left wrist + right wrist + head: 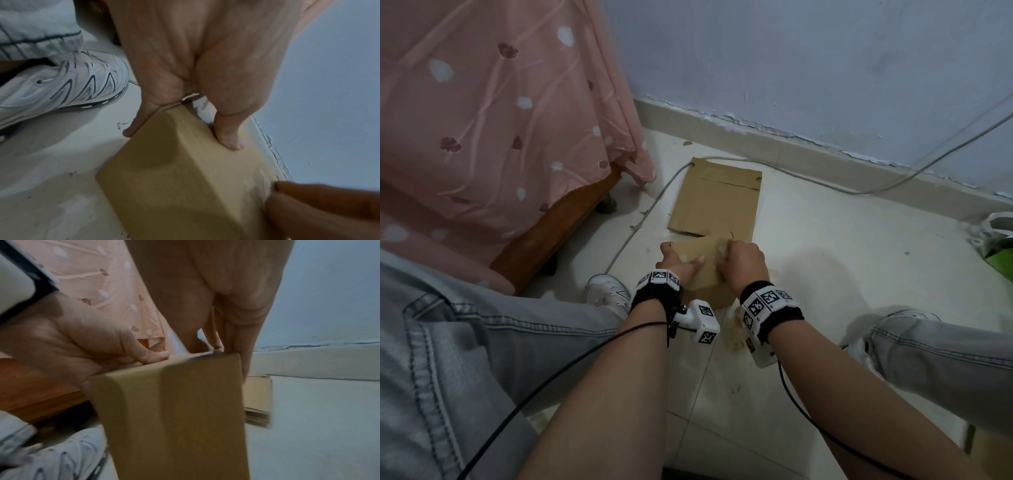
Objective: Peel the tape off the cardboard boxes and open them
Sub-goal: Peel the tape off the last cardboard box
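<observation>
A small brown cardboard box (703,270) stands on the floor between my knees. My left hand (677,261) grips its left side, thumb lying across the top face (230,139) and fingers down the side. My right hand (741,258) is curled over the box's far right top edge, where a pale strip of tape (722,247) shows at its fingertips. In the left wrist view the right hand's fingertips (287,190) pinch at that whitish tape patch (260,182). The right wrist view shows the box (174,410) from its near face, with my fingers (218,345) hooked over its far edge.
A flattened cardboard box (717,202) lies on the floor just beyond. A bed with a pink flowered cover (493,113) stands at the left, the wall (808,61) behind. A grey cable (825,183) runs along the skirting. My white shoes (606,291) flank the box. A green bag (1000,246) sits at right.
</observation>
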{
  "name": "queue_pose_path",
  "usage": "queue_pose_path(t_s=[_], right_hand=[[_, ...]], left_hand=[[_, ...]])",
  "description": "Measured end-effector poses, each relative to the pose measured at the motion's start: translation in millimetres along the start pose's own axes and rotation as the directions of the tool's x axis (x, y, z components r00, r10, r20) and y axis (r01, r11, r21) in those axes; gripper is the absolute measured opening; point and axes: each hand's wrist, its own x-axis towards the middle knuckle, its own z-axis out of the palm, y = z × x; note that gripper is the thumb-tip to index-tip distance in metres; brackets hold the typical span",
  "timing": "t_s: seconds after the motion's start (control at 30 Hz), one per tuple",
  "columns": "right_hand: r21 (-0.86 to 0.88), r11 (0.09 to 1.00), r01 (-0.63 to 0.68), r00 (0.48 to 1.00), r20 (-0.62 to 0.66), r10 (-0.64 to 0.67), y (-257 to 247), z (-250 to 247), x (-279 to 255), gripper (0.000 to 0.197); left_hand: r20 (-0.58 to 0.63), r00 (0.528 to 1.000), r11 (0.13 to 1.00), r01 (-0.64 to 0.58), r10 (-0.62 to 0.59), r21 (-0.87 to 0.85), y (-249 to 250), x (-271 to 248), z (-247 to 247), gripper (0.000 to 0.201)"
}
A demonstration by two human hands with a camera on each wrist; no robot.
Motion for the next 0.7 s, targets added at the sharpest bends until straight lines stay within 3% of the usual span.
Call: queue_pose_path(t_s=[0.23,0.43,0.7], right_hand=[[0.108,0.994,-0.004,1.000,-0.003,0.005,6.6,-3.6,1.0,0.037],[0.086,0.996,-0.014,1.000,-0.017,0.016,7.8,-0.3,2.1,0.022],[0.201,0.978,-0.052,0.994,-0.085,0.070,6.0,-0.9,-1.5,0.031]], left_hand=[[-0.007,1.000,0.999,-0.006,0.006,-0.034,-1.8,3.7,1.2,0.092],[-0.007,1.000,0.999,-0.003,0.002,-0.050,-0.4,0.2,2.2,0.095],[-0.010,1.000,1.000,0.000,0.000,-0.025,-0.9,-1.2,2.3,0.094]])
